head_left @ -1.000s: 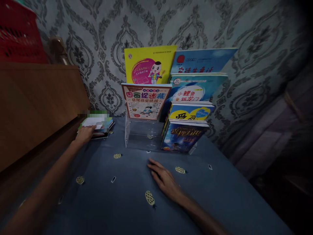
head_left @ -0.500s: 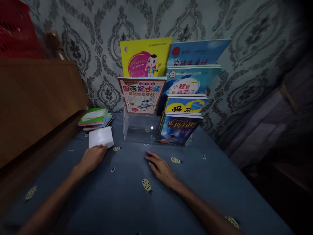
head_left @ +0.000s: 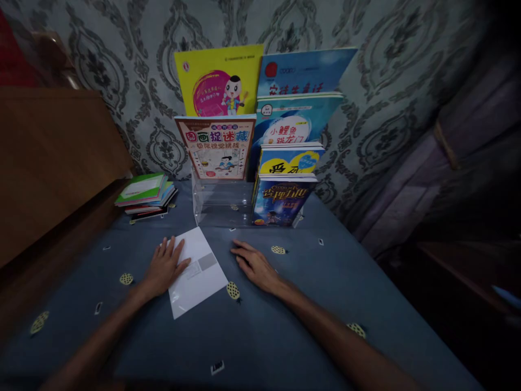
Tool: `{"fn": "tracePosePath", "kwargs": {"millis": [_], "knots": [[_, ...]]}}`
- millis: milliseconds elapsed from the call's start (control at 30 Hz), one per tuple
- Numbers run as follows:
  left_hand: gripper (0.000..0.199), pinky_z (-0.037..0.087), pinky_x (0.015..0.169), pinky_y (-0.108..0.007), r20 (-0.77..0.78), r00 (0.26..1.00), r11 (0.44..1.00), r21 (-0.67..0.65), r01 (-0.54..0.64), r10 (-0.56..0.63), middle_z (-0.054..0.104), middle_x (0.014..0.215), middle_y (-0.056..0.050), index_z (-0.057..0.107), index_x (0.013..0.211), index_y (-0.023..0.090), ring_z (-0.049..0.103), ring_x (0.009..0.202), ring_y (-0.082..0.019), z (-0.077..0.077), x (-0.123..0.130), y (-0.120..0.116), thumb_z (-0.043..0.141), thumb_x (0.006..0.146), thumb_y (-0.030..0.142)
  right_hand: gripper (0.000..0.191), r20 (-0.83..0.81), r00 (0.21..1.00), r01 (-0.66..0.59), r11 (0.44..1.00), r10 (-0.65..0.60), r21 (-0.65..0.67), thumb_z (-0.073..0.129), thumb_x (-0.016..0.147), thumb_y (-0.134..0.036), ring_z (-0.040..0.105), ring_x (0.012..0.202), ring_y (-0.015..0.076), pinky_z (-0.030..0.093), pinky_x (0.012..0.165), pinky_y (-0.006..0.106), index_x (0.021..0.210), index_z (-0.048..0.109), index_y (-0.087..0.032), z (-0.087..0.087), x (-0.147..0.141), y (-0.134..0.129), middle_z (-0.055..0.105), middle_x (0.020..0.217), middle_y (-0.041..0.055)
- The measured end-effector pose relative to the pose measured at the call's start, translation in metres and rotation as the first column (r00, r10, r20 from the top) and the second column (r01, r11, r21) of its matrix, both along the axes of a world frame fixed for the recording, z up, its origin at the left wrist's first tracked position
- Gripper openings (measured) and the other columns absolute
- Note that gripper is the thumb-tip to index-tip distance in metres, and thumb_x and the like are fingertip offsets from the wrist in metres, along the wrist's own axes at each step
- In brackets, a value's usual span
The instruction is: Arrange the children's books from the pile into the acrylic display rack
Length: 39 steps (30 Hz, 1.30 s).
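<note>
Books (head_left: 264, 130) already stand in the clear rack (head_left: 195, 202); one white book (head_left: 199, 288) lies flat on the table (head_left: 285, 347), unracked; a stack (head_left: 144, 191) sits beside the cabinet (head_left: 52, 138). My left hand (head_left: 163, 270): fingers spread on the white book, no grip. My right hand (head_left: 258, 270): fingers loosely extended, nothing held. Open room rightward; rack's front edge just ahead

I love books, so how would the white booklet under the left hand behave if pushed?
The white booklet looks thin, so probably light and bendy. Lying flat, it should slide, not tip. Its shiny corner suggests slipperiness.
</note>
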<state>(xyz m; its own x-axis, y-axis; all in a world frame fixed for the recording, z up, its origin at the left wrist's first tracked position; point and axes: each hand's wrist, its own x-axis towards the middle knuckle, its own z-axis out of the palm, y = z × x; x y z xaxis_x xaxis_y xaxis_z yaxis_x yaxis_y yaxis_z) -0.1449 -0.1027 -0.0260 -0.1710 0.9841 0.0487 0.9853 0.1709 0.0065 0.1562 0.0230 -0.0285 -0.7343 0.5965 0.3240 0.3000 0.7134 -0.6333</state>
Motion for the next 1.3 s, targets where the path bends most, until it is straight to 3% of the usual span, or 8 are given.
{"fn": "tracePosePath", "kwargs": {"millis": [133, 333, 600, 733, 967, 1300], "knots": [[0.068, 0.025, 0.119, -0.060, 0.010, 0.988, 0.984, 0.092, 0.155, -0.156, 0.029, 0.164, -0.017, 0.036, 0.156, 0.021, 0.019, 0.153, -0.039, -0.013, 0.032, -0.001, 0.033, 0.101, 0.061, 0.037, -0.019, 1.000, 0.003, 1.000, -0.003, 0.001, 0.045, 0.100, -0.023, 0.053, 0.136, 0.0269, 0.046, 0.112, 0.051, 0.129, 0.066, -0.019, 0.005, 0.000, -0.002, 0.057, 0.146, 0.0145], [0.068, 0.024, 0.120, -0.059, 0.022, 0.946, 0.939, 0.132, 0.319, -0.324, 0.028, 0.164, -0.017, 0.033, 0.157, 0.022, 0.017, 0.154, -0.037, -0.014, 0.079, 0.020, 0.029, 0.102, 0.062, 0.037, -0.075, 0.996, 0.049, 0.995, -0.042, 0.092, 0.045, 0.099, -0.021, 0.054, 0.135, 0.0252, 0.045, 0.113, 0.050, 0.131, 0.064, -0.020, -0.002, 0.005, -0.003, 0.060, 0.142, 0.0135], [0.072, 0.021, 0.121, -0.060, 0.058, 0.899, 0.890, 0.181, 0.418, -0.434, 0.028, 0.163, -0.022, 0.028, 0.157, 0.014, 0.016, 0.154, -0.035, -0.017, 0.122, 0.044, 0.027, 0.102, 0.062, 0.041, 0.009, 1.000, 0.013, 0.978, -0.015, 0.207, 0.041, 0.099, -0.016, 0.057, 0.132, 0.0248, 0.043, 0.115, 0.048, 0.134, 0.061, -0.016, 0.007, 0.007, -0.009, 0.063, 0.138, 0.0154], [0.072, 0.020, 0.122, -0.058, 0.063, 0.886, 0.877, 0.191, 0.441, -0.459, 0.031, 0.162, -0.023, 0.026, 0.157, 0.014, 0.019, 0.154, -0.033, -0.015, 0.128, 0.045, 0.029, 0.102, 0.060, 0.043, 0.047, 0.998, 0.020, 0.979, -0.030, 0.203, 0.041, 0.099, -0.016, 0.055, 0.134, 0.0253, 0.046, 0.113, 0.046, 0.139, 0.058, -0.018, 0.011, 0.009, -0.009, 0.061, 0.141, 0.0139], [0.074, 0.020, 0.123, -0.055, 0.087, 0.873, 0.871, 0.169, 0.462, -0.480, 0.032, 0.161, -0.021, 0.027, 0.157, 0.013, 0.021, 0.154, -0.031, -0.009, 0.124, 0.046, 0.029, 0.101, 0.062, 0.051, 0.138, 0.990, -0.006, 0.979, -0.023, 0.203, 0.043, 0.098, -0.015, 0.043, 0.144, 0.0236, 0.036, 0.121, 0.047, 0.149, 0.045, -0.018, 0.003, 0.007, -0.007, 0.053, 0.150, 0.0136], [0.075, 0.018, 0.124, -0.051, 0.071, 0.855, 0.853, 0.143, 0.501, -0.514, 0.028, 0.164, -0.017, 0.027, 0.158, 0.015, 0.019, 0.155, -0.029, -0.005, 0.120, 0.049, 0.025, 0.102, 0.063, 0.051, 0.218, 0.966, 0.100, 0.976, -0.142, 0.192, 0.045, 0.101, -0.029, 0.037, 0.148, 0.0282, 0.031, 0.122, 0.052, 0.147, 0.045, -0.009, 0.007, 0.011, -0.012, 0.049, 0.152, 0.0207]]}}
